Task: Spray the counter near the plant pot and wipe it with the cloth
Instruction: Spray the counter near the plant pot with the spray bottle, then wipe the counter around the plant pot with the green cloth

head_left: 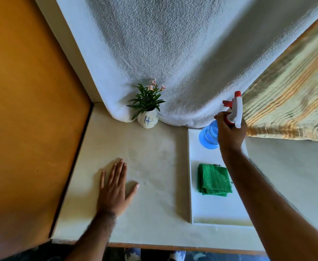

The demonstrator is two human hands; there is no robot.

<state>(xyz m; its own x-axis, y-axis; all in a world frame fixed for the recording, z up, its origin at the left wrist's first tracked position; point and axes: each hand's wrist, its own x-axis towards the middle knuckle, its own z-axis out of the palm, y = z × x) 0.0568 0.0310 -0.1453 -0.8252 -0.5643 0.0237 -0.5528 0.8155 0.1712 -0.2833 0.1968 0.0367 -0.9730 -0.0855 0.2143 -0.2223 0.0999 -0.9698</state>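
Observation:
A small white plant pot (148, 120) with green leaves and pink flowers stands at the back of the pale counter (154, 147), against a white towel. My right hand (229, 132) grips the neck of a blue spray bottle (208, 137) with a white and red trigger head, at the far end of a white tray (218, 217). A folded green cloth (213, 179) lies in the middle of that tray. My left hand (115, 187) rests flat on the counter, fingers spread, in front of the pot.
A white textured towel (173, 53) hangs behind the counter. A striped yellow-green fabric (290, 102) hangs at the right. An orange-brown panel (28, 110) borders the counter's left side. The counter's front edge runs along the bottom.

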